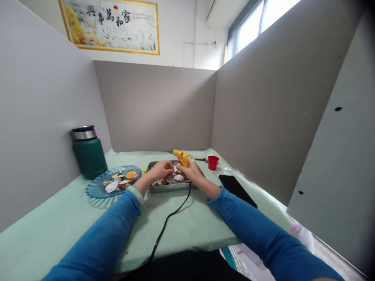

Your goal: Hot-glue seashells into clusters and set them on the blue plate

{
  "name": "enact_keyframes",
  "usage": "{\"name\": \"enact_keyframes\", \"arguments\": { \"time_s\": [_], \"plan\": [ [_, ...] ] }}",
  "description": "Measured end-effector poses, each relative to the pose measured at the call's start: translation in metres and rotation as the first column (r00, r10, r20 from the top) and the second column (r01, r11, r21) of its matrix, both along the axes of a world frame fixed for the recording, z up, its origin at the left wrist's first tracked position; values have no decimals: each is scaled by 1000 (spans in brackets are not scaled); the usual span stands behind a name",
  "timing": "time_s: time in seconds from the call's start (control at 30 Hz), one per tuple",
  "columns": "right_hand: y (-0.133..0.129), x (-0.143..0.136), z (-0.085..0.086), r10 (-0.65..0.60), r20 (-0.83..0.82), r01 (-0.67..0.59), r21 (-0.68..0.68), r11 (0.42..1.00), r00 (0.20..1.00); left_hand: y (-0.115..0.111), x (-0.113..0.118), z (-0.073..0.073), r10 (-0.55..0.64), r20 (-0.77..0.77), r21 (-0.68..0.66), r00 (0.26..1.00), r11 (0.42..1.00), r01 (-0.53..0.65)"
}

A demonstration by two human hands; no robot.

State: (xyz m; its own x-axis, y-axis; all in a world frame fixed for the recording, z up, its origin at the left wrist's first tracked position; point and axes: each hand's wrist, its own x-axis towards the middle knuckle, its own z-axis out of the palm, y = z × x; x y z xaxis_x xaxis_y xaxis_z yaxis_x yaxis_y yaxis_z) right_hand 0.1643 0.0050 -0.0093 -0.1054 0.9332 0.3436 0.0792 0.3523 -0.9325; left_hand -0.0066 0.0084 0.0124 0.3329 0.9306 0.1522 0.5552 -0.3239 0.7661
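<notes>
My right hand is wrapped round a yellow glue gun, which it holds above the metal tray. A black cord runs from below that hand to the table's front edge. Close by on the left, my left hand has its fingers drawn together over the tray. What they hold, if anything, is too small to make out. White shells and other small pieces lie in the tray, partly hidden by both hands.
A blue glass plate with shells stands at the left, before a green bottle. On the right are a red cup, scissors and a black phone-like slab. Grey panels enclose the table.
</notes>
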Motion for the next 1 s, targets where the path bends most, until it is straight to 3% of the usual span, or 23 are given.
{"name": "enact_keyframes", "arguments": {
  "time_s": [0.23, 0.43, 0.57, 0.7, 0.9, 0.97, 1.0],
  "plan": [
    [-3, -1, 2, 59, -22, -58, 22, 998, 998, -7, -1, 2, -60, 198, -111, 978, 990, 83],
    [-4, -2, 1, 86, -47, -87, -30, 996, 995, -6, -3, 1, 11, 350, -103, 937, 994, 27],
    [-5, -2, 2, 84, -47, -84, 0, 996, 995, -11, -3, 6, 40, 346, -179, 937, 984, 25],
    [-4, -2, 1, 56, -59, -56, 3, 998, 997, -17, -7, 12, 34, 232, -181, 972, 983, 8],
    [1, -1, -3, -15, -34, 15, 7, 1000, 999, -12, -14, 15, 106, -60, -32, 993, 994, -108],
    [4, 0, -5, -50, -40, 51, 5, 999, 998, -8, -21, 17, 219, -292, 92, 931, 975, -200],
    [5, 0, -5, -61, -45, 61, 1, 998, 997, -6, -26, 18, 297, -424, 182, 855, 953, -241]
  ]
}}
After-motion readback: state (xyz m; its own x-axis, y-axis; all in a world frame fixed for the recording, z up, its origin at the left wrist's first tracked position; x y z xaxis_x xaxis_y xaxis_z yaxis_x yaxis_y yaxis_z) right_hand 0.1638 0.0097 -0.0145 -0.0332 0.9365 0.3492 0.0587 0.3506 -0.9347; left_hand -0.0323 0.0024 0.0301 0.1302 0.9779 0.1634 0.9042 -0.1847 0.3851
